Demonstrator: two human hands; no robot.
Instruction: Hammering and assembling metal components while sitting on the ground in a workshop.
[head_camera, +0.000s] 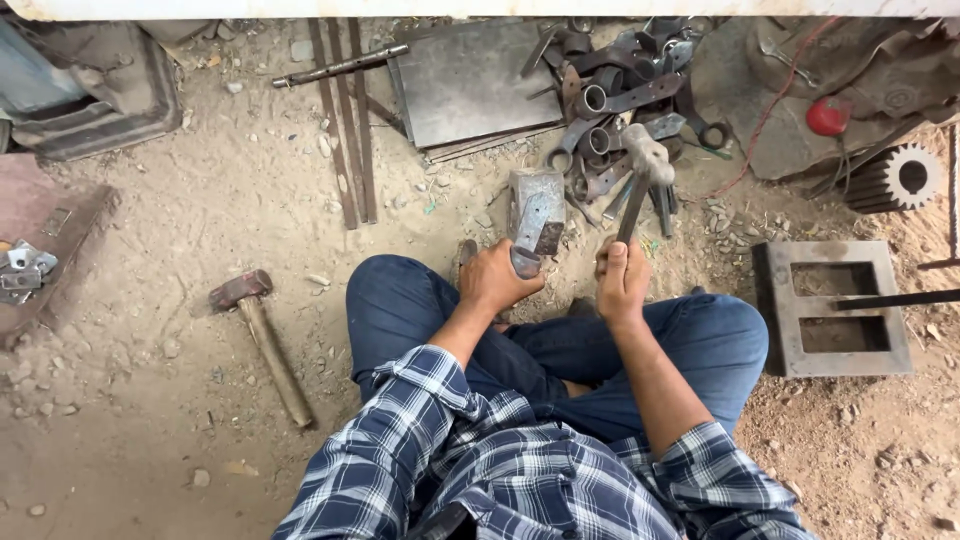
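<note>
From the head camera we see our left hand (492, 280) gripping a bent metal piece (533, 222) against the steel block (537, 208), just beyond our knees. Our right hand (622, 280), right of that block, is closed on a hammer (645, 160), its head raised above.

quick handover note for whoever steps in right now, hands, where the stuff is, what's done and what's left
Left hand: gripping a bent metal piece, holding it on the steel block on the ground in front of the knees.
Right hand: closed round the handle of a hammer, head raised above the block.
Nearby: pile of metal rings and brackets just beyond the block; second hammer lying on the dirt to the left; flat steel plate behind.
Done: piece set on the block.
Left: it looks mid-hammering; how far the shaping has got cannot be told.
</note>
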